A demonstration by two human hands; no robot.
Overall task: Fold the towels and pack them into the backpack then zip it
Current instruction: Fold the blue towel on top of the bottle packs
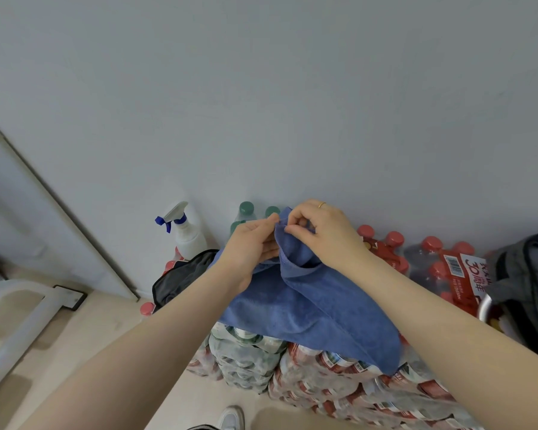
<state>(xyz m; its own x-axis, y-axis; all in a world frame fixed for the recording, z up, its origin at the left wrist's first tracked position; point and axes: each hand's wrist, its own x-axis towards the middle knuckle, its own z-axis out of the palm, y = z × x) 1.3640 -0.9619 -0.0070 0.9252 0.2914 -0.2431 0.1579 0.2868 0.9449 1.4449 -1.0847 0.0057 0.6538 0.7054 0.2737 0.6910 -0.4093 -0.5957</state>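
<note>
A blue towel (311, 308) hangs in the air over stacked packs of bottles, its top edge bunched between both hands. My left hand (249, 249) pinches the towel's upper edge from the left. My right hand (320, 234), with a ring on one finger, pinches the same edge from the right, the fingertips almost meeting. A dark backpack (180, 274) lies open to the left behind my left forearm. A grey backpack (528, 280) stands at the right edge of the view.
Shrink-wrapped packs of red-capped bottles (429, 265) and green-capped bottles (246, 209) stand against the wall. A white spray bottle (187, 234) sits behind the dark backpack. A white frame (16, 324) lies on the floor at left. My shoe (230, 417) shows below.
</note>
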